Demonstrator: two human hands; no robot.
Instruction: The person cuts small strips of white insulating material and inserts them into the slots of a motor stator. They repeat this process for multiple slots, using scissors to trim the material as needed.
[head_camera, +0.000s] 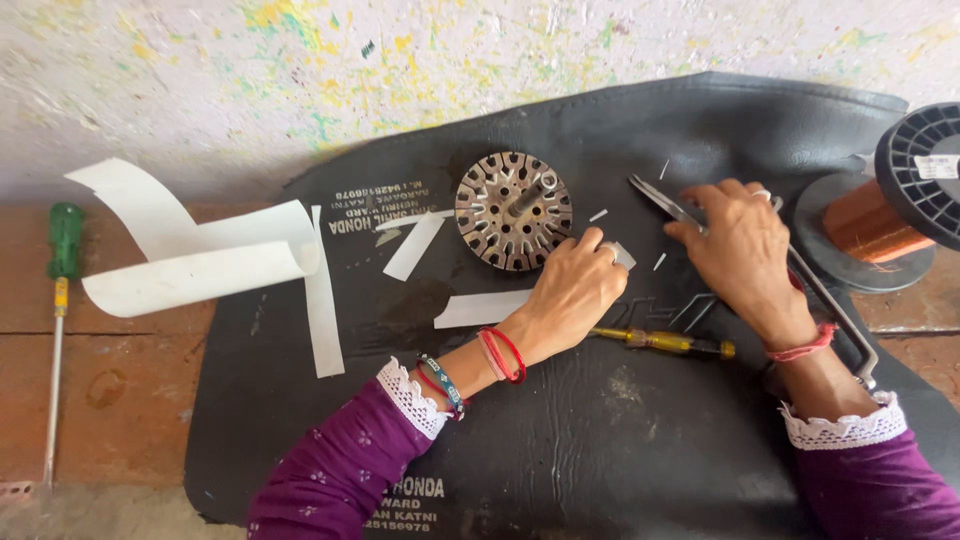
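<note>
Two hands: right hand (742, 245) holds scissors (668, 206), blades pointing upper-left.

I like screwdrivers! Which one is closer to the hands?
The yellow-handled screwdriver, lying on the black mat between both wrists. The green-handled one lies far left, off the mat.

White rectangular label (936, 167) on black spool (915, 170)

Dull slotted metal stator (513, 211) on a matt black rubbery mat (600, 420).
</note>
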